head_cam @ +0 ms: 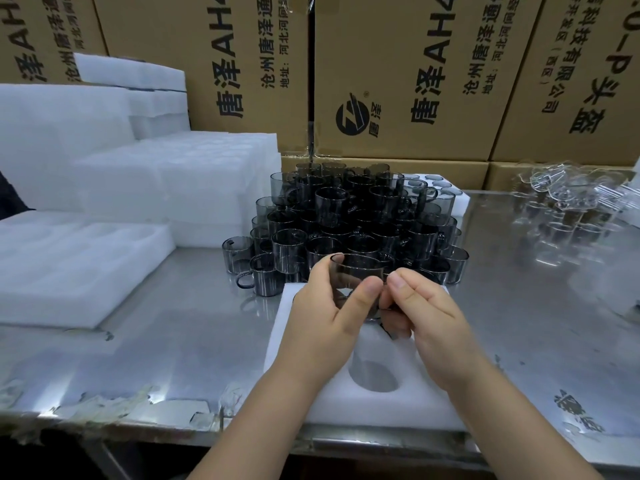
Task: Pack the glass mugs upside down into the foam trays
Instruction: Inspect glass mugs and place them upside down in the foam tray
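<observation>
A smoky grey glass mug (pixel 358 271) is held above a white foam tray (pixel 408 400) at the table's front edge. My left hand (pixel 325 313) wraps its side, thumb across the front. My right hand (pixel 419 310) pinches the mug at its right side, where the handle seems to be. The mug is tilted, its rim facing away from me. One round pocket (pixel 374 375) in the tray shows open below my hands; the other pockets are hidden. Behind stands a stacked heap of grey mugs (pixel 346 220), several layers high.
Stacks of foam trays (pixel 166 188) fill the left side, one tray (pixel 69 268) lying flat nearer me. Clear glass pieces (pixel 568 202) sit at the right rear. Cardboard boxes (pixel 415 81) wall the back. The steel table (pixel 173 348) has worn film along its front edge.
</observation>
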